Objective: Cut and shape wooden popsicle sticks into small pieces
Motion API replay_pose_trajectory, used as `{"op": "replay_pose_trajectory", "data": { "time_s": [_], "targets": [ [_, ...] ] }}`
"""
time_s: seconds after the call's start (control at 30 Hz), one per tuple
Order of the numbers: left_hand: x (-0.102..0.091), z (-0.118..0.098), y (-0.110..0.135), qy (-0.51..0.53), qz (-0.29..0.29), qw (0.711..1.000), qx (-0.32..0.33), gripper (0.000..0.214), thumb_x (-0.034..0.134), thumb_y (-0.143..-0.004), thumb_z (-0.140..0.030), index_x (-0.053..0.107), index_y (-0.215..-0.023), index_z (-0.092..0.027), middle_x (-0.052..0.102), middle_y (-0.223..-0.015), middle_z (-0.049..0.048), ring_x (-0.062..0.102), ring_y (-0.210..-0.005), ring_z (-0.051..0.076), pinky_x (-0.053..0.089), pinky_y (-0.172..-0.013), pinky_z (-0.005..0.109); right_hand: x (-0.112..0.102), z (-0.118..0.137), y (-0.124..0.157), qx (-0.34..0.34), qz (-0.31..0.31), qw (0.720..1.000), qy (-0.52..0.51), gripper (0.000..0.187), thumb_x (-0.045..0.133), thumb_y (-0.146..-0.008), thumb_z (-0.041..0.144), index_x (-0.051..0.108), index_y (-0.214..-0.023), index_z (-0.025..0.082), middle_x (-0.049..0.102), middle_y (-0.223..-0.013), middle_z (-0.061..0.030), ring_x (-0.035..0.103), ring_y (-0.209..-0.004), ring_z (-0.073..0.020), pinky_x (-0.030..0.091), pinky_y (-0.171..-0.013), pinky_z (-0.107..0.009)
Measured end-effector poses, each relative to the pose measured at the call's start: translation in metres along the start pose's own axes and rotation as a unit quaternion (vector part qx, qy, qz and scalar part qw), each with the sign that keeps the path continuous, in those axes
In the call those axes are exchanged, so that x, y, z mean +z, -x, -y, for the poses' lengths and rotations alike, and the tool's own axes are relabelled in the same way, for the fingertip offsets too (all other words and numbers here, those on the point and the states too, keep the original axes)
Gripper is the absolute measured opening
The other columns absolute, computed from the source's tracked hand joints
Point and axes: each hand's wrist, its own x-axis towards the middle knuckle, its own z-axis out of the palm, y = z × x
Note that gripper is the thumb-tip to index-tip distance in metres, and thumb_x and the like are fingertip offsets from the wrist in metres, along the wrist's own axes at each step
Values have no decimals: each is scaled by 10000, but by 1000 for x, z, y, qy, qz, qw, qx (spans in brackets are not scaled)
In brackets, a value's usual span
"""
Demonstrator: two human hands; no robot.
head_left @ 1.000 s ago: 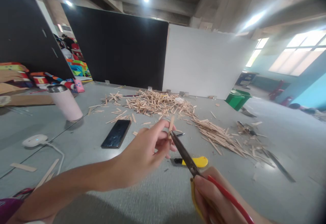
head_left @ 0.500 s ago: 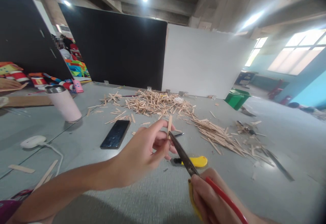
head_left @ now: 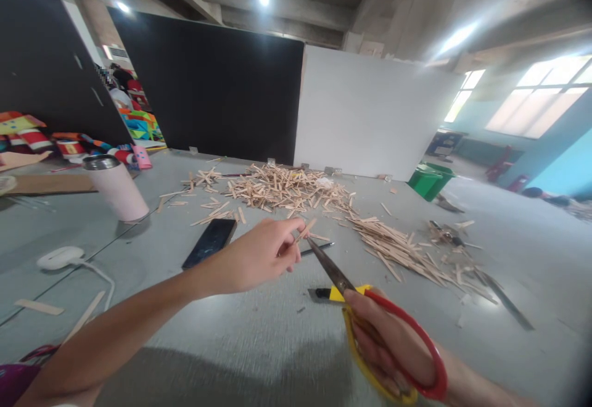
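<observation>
My left hand [head_left: 263, 253] pinches a short flat wooden stick [head_left: 307, 228], which slants up to the right from the fingertips. In my right hand [head_left: 393, 339] is a pair of scissors [head_left: 332, 266] with one red and one yellow handle loop. The closed-looking blades point up and left, their tip close to the stick; whether they touch it I cannot tell. Under the scissors lies a yellow utility knife [head_left: 335, 294], partly covered by them and by my right hand. A dark pen [head_left: 317, 248] rests on the table just beyond the blades.
A big heap of wooden sticks [head_left: 282, 188] lies ahead, with a second pile [head_left: 402, 246] to its right. On the left are a phone [head_left: 210, 242], a pink bottle [head_left: 115, 190] and a white charger [head_left: 61, 258]. Black and white panels [head_left: 361, 111] stand behind; a green bin [head_left: 430, 180] is at right.
The stick has tipped from upright to slanting right, and my left hand has moved slightly up and left. My right hand has shifted a little, with the scissor loops now showing more fully.
</observation>
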Motion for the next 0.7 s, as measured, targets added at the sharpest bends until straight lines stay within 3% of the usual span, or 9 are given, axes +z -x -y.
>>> {"op": "replay_pose_trajectory", "data": {
  "time_s": [0.13,0.3,0.37,0.43,0.53,0.6,0.7],
  "targets": [
    [-2,-3,-1,114,-7,993,-1,119,564,-1079,-310,518,-1047,-204,783,-979,96,799,-857,218,657,-671,306,-3,-1,1,-47,-41,998,-27,810,411,-1052,730,440,-409,238,321,-291,57,323,-233,-73,322,-297,-183],
    [-3,-16,10,220,-1,975,16,172,579,-1104,-355,540,-1137,-190,798,-1049,119,800,-904,221,676,-682,309,-3,2,20,-95,-2,995,-16,778,410,-1002,852,599,-625,198,483,-453,40,424,-361,-98,415,-431,-242],
    [-3,-21,15,216,-4,976,18,175,579,-1107,-365,565,-1123,-192,796,-1055,105,789,-857,204,660,-671,298,-3,5,30,-95,8,995,-6,761,405,-993,874,610,-707,199,516,-522,28,480,-442,-121,423,-489,-263],
    [-1,-25,20,171,-30,985,15,193,567,-1109,-370,620,-1085,-186,763,-919,47,719,-697,149,584,-592,254,-3,11,39,-83,16,996,18,724,408,-1003,864,610,-772,208,556,-601,1,525,-533,-148,439,-543,-285],
    [3,-28,25,81,-112,990,10,292,531,-1117,-407,713,-1110,-178,490,-631,-59,429,-501,95,344,-460,243,-3,23,51,-66,24,995,72,676,390,-1029,835,610,-840,225,607,-741,-53,553,-654,-184,463,-609,-318],
    [5,-27,27,75,-147,986,5,374,487,-1131,-465,728,-1186,-184,346,-623,-70,332,-528,113,263,-472,268,-4,28,56,-65,24,993,94,650,383,-1036,824,605,-860,238,607,-787,-67,555,-704,-204,477,-648,-341],
    [8,-23,29,107,-149,983,-3,400,449,-1141,-513,693,-1230,-208,360,-678,-55,342,-585,131,268,-506,283,-2,29,61,-70,26,992,97,641,397,-1025,830,594,-842,248,588,-792,-58,534,-726,-216,487,-718,-370]
  ]
}}
